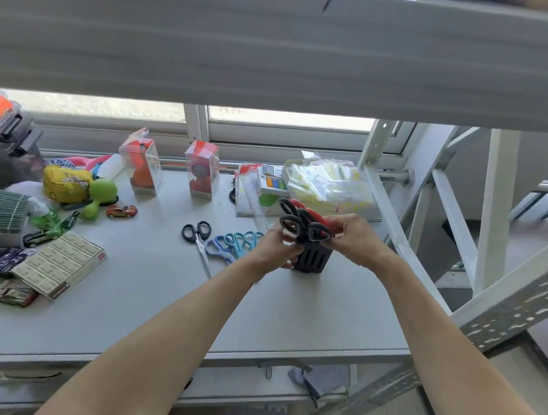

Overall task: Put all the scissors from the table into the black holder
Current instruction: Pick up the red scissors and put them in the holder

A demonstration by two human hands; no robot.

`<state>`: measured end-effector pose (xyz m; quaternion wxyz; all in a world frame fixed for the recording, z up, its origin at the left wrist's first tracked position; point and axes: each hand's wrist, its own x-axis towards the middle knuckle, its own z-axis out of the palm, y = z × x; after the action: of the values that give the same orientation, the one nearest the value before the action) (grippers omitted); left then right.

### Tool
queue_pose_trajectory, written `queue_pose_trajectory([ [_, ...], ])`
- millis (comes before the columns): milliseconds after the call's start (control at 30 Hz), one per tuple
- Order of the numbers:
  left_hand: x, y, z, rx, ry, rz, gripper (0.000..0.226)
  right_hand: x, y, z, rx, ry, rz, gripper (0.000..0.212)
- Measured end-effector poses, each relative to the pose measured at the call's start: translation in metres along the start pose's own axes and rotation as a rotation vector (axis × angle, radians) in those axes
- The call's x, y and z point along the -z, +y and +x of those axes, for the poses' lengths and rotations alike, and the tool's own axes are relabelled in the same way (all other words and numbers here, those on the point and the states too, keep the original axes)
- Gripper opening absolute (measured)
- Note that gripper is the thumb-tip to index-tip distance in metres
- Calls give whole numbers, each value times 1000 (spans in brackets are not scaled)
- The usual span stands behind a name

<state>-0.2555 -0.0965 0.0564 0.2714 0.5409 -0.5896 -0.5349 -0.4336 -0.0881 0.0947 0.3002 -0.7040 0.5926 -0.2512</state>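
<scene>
The black holder [314,259] stands on the grey table [289,310], right of the middle. Several scissors with black and red handles [301,222] stick up out of it. My left hand [276,248] grips the holder's left side and touches a black handle. My right hand [352,237] closes on the scissor handles at the holder's right rim. On the table to the left lie black-handled scissors [199,238], and next to them a row of blue and teal scissors [231,245], partly hidden by my left hand.
Toy cars, a green toy, a yellow pouch and flat boxes [60,262] crowd the table's left. Two clear toy boxes [201,174] and a bag of packets [329,182] stand at the back. A metal shelf beam [283,46] hangs overhead and rack struts [509,299] rise at right.
</scene>
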Motion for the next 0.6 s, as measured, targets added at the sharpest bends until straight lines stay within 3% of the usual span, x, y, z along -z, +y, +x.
queue_pose_trajectory([
  [100,-1,0,0,-2,2,-18,31,3,-10,-1,-24,-57,-129,45],
  [200,-1,-2,1,4,-2,-42,35,2,-9,-2,-6,-30,-216,46],
  [267,0,-5,2,2,-5,-53,40,0,-5,-6,3,45,-131,48],
  [367,5,-14,2,-13,-30,-79,55,-10,4,-15,-27,254,48,51],
  [467,16,-21,-2,-26,-41,-144,65,-31,7,-31,-94,579,222,37],
  [533,29,-27,-5,-50,44,-140,57,-51,6,-47,-148,736,259,24],
  [600,50,-40,-6,-32,240,-75,44,-77,6,-60,-187,759,267,17],
])
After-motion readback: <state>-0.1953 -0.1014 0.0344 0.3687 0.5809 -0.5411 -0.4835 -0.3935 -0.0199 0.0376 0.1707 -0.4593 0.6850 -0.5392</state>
